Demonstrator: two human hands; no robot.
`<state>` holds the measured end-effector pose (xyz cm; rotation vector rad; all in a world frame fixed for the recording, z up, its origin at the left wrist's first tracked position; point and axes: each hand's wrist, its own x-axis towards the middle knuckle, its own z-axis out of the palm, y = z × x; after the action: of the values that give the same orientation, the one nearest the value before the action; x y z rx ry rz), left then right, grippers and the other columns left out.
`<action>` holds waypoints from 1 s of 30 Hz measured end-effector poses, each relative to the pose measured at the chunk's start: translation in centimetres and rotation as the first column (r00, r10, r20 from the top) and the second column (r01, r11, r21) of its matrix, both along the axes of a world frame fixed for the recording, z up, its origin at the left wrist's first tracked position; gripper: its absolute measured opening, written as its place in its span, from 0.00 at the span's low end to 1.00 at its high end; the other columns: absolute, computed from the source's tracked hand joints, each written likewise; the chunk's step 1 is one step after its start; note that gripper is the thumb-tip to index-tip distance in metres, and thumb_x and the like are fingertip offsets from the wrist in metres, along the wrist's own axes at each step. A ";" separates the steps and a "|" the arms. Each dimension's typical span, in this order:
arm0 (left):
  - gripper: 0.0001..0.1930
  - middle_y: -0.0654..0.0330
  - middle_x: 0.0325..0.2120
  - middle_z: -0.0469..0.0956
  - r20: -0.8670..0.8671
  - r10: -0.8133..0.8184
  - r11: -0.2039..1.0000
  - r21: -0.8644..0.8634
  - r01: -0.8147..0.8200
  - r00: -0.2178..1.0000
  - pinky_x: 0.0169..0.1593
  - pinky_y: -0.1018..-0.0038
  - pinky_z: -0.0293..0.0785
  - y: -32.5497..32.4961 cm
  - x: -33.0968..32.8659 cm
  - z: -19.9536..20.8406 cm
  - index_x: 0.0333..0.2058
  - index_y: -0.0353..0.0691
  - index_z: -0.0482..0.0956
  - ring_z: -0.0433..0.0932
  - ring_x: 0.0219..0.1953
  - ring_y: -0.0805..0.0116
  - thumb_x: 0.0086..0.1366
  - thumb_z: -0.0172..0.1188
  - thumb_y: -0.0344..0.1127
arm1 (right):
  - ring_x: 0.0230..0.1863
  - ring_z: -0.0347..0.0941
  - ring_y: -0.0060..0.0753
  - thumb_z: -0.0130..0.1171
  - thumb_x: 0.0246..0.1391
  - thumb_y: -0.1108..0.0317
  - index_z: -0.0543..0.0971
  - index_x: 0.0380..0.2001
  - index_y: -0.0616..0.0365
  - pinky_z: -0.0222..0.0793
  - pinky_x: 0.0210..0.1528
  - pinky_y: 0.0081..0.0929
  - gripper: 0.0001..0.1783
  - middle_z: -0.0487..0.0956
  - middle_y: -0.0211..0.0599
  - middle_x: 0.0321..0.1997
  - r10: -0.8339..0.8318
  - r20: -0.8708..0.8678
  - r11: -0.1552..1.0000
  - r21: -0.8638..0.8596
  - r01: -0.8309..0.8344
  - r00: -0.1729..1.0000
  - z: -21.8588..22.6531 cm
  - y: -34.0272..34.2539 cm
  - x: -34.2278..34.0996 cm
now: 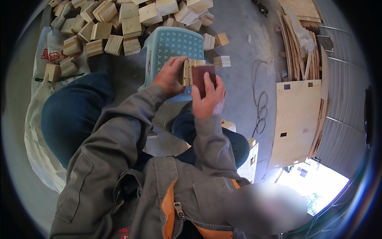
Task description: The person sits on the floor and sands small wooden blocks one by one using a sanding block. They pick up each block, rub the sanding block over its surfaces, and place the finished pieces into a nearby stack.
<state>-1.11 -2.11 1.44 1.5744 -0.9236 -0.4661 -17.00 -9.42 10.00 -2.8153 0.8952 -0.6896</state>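
**Block and sanding sheet held over the stool**

The left hand [170, 75] has its grip clenched on a pale wooden block [190, 71], held above a turquoise plastic stool [175, 44]. The right hand [209, 97] presses a dark red-brown sanding sheet [203, 75] flat against the block's face, fingers grasping it. A heap of similar blocks [119, 20] lies on the floor beyond.

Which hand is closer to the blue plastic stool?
The left. The left hand grips a wood block right over the front of the blue stool. The right hand presses a dark red sanding sheet on the block, nearer the person.
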 end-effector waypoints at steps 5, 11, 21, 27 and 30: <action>0.48 0.48 0.61 0.72 -0.034 -0.032 0.999 0.031 0.033 0.999 0.68 0.58 0.75 0.1 0.2 0.9 0.67 0.42 0.69 0.73 0.65 0.42 0.43 0.76 0.27 | 0.65 0.71 0.60 0.75 0.51 0.57 0.84 0.62 0.49 0.72 0.67 0.51 0.33 0.73 0.53 0.67 -0.136 -0.036 0.990 0.038 0.137 0.990 -0.4 -6.5 7.2; 0.47 0.47 0.60 0.73 -0.011 -0.026 0.999 0.042 0.026 1.000 0.68 0.58 0.75 -0.2 0.3 0.7 0.67 0.41 0.69 0.73 0.65 0.42 0.43 0.76 0.26 | 0.68 0.69 0.61 0.74 0.53 0.55 0.83 0.64 0.50 0.71 0.69 0.51 0.34 0.73 0.53 0.67 -0.163 -0.069 0.981 0.098 0.169 0.984 -0.1 -6.9 7.7; 0.47 0.46 0.61 0.72 0.028 -0.020 1.000 -0.008 0.020 0.999 0.67 0.58 0.75 -0.2 0.4 -0.2 0.66 0.42 0.70 0.73 0.65 0.41 0.44 0.80 0.30 | 0.65 0.69 0.63 0.77 0.49 0.61 0.81 0.65 0.51 0.70 0.66 0.57 0.37 0.70 0.58 0.66 -0.046 -0.022 0.996 0.072 0.047 0.999 0.5 3.4 -2.2; 0.45 0.46 0.60 0.73 -0.005 -0.011 0.999 -0.031 0.011 1.000 0.66 0.58 0.75 -0.2 0.1 0.8 0.66 0.41 0.70 0.74 0.64 0.40 0.47 0.79 0.31 | 0.64 0.71 0.61 0.77 0.49 0.61 0.82 0.62 0.50 0.71 0.65 0.55 0.34 0.72 0.55 0.64 -0.039 0.022 0.999 0.001 0.039 0.999 -0.2 0.1 2.0; 0.45 0.47 0.61 0.73 0.019 0.001 1.000 -0.019 0.000 1.000 0.67 0.58 0.75 -0.3 0.1 -0.3 0.67 0.40 0.69 0.74 0.64 0.42 0.49 0.78 0.30 | 0.64 0.71 0.59 0.76 0.50 0.59 0.84 0.61 0.48 0.72 0.65 0.52 0.32 0.73 0.52 0.63 -0.085 0.000 0.996 0.011 0.085 0.996 -0.8 -3.2 6.7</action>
<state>-1.06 -2.37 1.17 1.5637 -0.9393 -0.4416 -10.30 -12.67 9.22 -2.7810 1.0206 -0.6942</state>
